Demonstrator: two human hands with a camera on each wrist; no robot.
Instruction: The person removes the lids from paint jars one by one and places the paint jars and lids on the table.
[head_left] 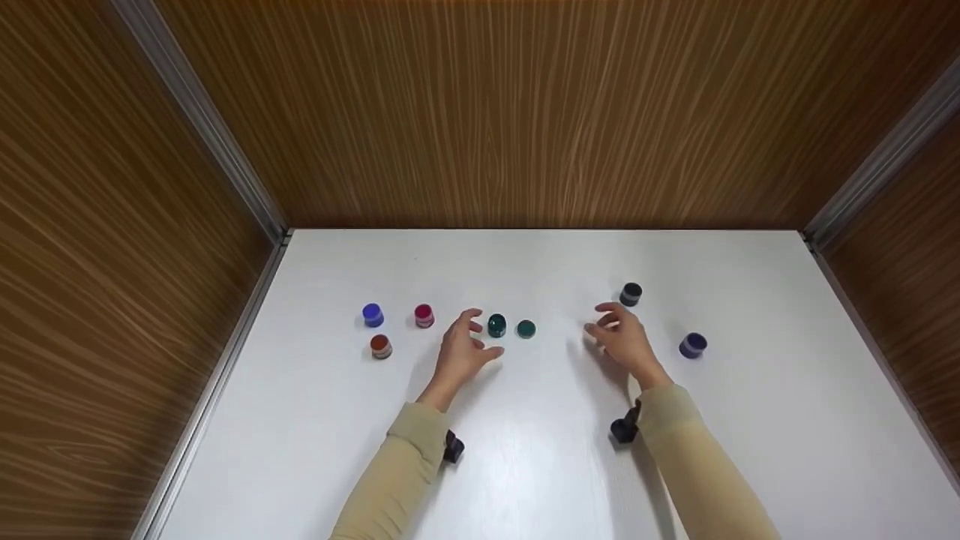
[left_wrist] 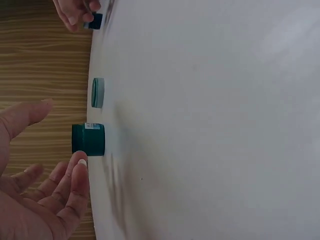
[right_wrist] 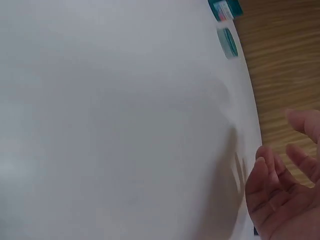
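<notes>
A small green paint jar stands on the white table, a glossy dark surface at its top. Just right of it lies a flat green lid, apart from the jar. My left hand is beside the jar with thumb and fingers spread; in the left wrist view a fingertip overlaps the jar's lower edge, and contact cannot be told. Over the table to the right, my right hand hangs with fingers loosely bent and nothing in them. A black-lidded jar stands just beyond it.
To the left stand a blue jar, a red jar and an orange-brown jar. A purple jar is right of my right hand. Wood-grain panels enclose the table at the back and sides.
</notes>
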